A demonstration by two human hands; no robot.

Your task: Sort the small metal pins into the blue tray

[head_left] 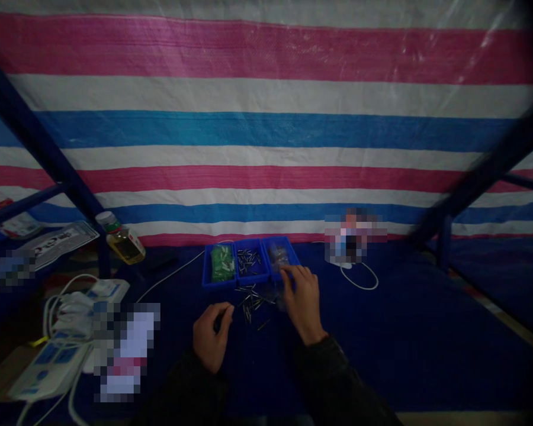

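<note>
My left hand (212,336) hovers over the blue table surface with thumb and forefinger pinched together. What it holds, if anything, is too small and dark to name. My right hand (302,302) is at the front edge of the right blue bin (294,251), thumb and forefinger close together; anything between them cannot be made out. That bin has small pieces in clear plastic (279,253). Small metal pins (249,260) fill part of the middle bin, and green-and-white pieces in plastic (222,263) lie in the left one. More loose metal pins (251,302) are scattered in front.
At the left lie white power strips (48,361) with plugs and cables, beside a blurred-out flat object (131,352). A bottle of yellow liquid (127,242) leans behind them. A white cable loop (368,278) lies right. Blue frame bars (48,136) flank a striped sheet (266,130).
</note>
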